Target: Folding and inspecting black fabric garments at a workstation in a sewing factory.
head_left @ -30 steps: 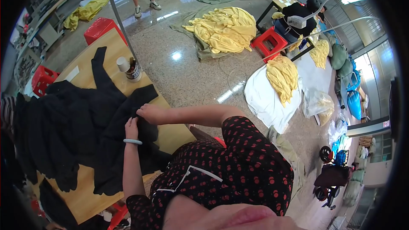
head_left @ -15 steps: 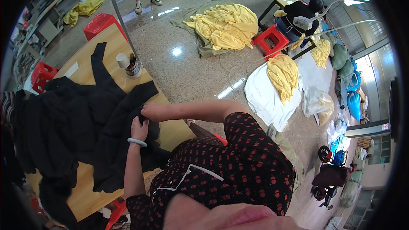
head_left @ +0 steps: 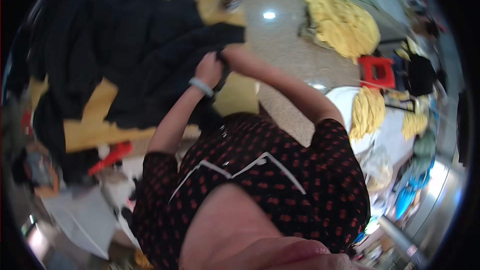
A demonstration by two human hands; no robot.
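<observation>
Near the right edge of the table (head_left: 112, 135), your left hand (head_left: 210, 68) and right hand (head_left: 235, 56) have fingers pinched on the black cloth (head_left: 165, 60) heaped across it, and one hard tug could drag loose folds over that edge.

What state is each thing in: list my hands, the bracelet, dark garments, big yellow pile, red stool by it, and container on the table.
Left hand, fingers curled at the dark cloth; grip blurred.
Right hand, beside the left; grip blurred.
Bracelet, worn on left wrist.
Dark garments, rumpled, spread over the table.
Yellow pile, heaped, crumpled.
Red stool, upright.
Container, too blurred to tell.
</observation>
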